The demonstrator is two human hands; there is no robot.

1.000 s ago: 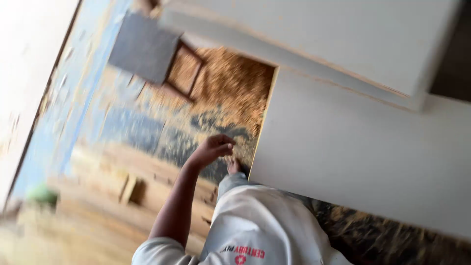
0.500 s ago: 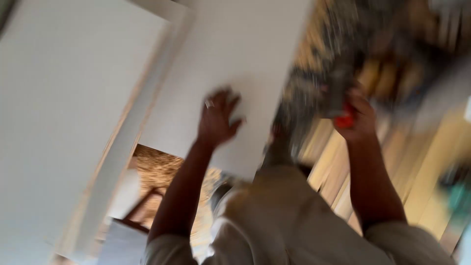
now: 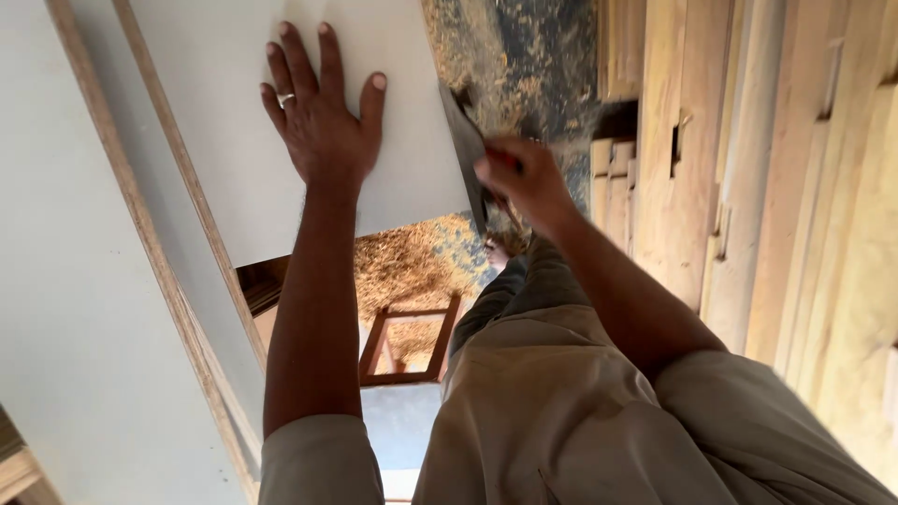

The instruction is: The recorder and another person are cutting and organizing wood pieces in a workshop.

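My left hand [image 3: 323, 112], with a ring on one finger, lies flat with fingers spread on a white board [image 3: 407, 182]. My right hand [image 3: 524, 178] is closed around the reddish handle of a handsaw. Its dark blade [image 3: 464, 140] rests against the board's right edge. Both arms reach out from light sleeves over my beige trousers [image 3: 552, 402].
A bigger white panel [image 3: 75, 281] with a wood-coloured edge fills the left side. Stacked wooden planks [image 3: 748, 187] run along the right. Sawdust [image 3: 524, 56] covers the floor beyond the board. Below the board stands a small brown wooden frame [image 3: 407, 341].
The view has swung and steadied. My left hand stays spread on the white board. My right hand has moved in to the board's right edge, and the saw blade now shows there.
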